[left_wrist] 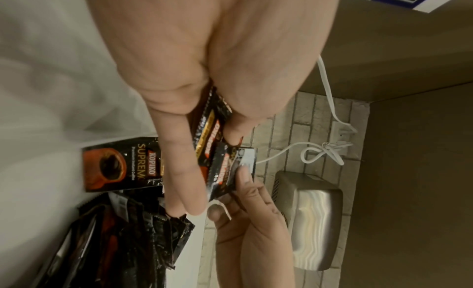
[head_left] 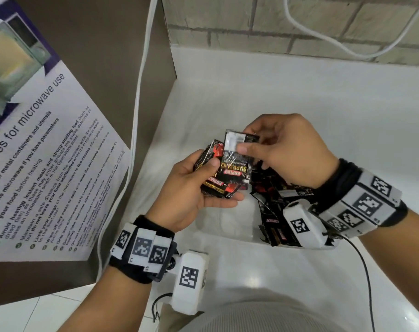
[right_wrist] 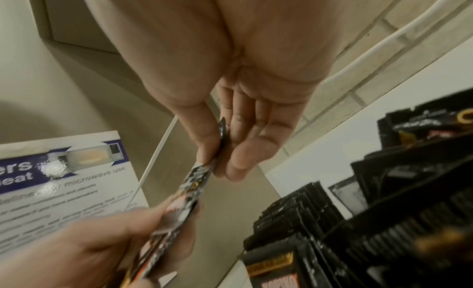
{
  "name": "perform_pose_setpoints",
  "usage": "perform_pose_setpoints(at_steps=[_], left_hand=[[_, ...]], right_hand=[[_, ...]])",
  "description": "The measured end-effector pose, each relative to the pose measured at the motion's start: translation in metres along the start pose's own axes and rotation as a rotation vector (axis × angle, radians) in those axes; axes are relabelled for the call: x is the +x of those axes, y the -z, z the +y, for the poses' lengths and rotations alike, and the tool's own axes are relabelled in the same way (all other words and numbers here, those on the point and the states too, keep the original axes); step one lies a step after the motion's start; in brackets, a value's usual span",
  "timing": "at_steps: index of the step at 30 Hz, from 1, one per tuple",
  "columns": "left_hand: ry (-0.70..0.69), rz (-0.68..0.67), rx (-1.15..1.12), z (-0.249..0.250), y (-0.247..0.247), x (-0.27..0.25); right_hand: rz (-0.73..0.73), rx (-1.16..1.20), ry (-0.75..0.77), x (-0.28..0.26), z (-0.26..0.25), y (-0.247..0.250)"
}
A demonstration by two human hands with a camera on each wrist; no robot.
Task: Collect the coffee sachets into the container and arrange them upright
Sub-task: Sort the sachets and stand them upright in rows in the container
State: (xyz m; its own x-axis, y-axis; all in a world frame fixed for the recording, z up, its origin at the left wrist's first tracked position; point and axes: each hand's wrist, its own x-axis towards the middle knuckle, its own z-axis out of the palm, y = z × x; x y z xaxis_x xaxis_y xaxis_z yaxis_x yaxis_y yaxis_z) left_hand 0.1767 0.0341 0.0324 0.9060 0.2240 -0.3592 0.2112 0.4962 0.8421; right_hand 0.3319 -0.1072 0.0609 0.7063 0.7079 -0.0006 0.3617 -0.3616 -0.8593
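Both hands grip Kopiko Supremo sachets: left hand [head_left: 191, 188] a stack [head_left: 218, 183], right hand [head_left: 287, 149] one sachet [head_left: 237, 159].

Black sachets [head_left: 236, 168] with red and gold print.

Left hand [left_wrist: 204, 74] fills the top, thumb and fingers clamped on a small stack of black coffee sachets [left_wrist: 208, 128]. Right hand [left_wrist: 245, 217] comes up from below, thumb and finger pinching the front sachet [left_wrist: 230, 169] of that stack. Another sachet [left_wrist: 117, 165] sits face-on left of the fingers, cup picture showing. More sachets [left_wrist: 122, 242] packed on edge at lower left. Behind: brick wall [left_wrist: 302, 120], white cable [left_wrist: 330, 102], steel hand dryer [left_wrist: 307, 217].
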Motion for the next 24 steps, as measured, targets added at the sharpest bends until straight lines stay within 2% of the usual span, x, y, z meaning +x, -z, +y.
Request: perform_pose_setpoints(at_steps=[2, 5, 7, 10, 13, 17, 22, 24], left_hand=[[0.0, 0.014, -0.005, 0.001, 0.0, -0.001], [0.009, 0.016, -0.029, 0.002, -0.001, -0.002], [0.006, 0.009, -0.075, 0.004, -0.005, -0.001], [-0.004, -0.007, -0.149, 0.008, -0.012, -0.001], [-0.025, -0.025, -0.208, 0.011, -0.012, 0.0], [-0.068, -0.039, -0.067, 0.007, -0.005, 0.001], [-0.101, -0.05, 0.094, 0.003, -0.001, 0.001], [-0.106, -0.058, 0.12, 0.003, -0.001, 0.002]], right_hand=[[0.091, 0.033, 0.013, 0.0, -0.001, 0.007], [0.252, 0.1, 0.155, -0.004, -0.011, 0.017], [0.202, 0.11, 0.274, -0.01, -0.018, 0.017], [0.034, -0.223, 0.505, -0.019, -0.014, 0.008], [-0.092, -0.367, 0.572, -0.022, -0.003, 0.0], [-0.11, -0.347, 0.542, -0.024, -0.003, 0.0], [0.245, -0.192, 0.271, -0.014, -0.012, 0.005], [0.218, -0.183, 0.13, -0.01, -0.013, 0.006]])
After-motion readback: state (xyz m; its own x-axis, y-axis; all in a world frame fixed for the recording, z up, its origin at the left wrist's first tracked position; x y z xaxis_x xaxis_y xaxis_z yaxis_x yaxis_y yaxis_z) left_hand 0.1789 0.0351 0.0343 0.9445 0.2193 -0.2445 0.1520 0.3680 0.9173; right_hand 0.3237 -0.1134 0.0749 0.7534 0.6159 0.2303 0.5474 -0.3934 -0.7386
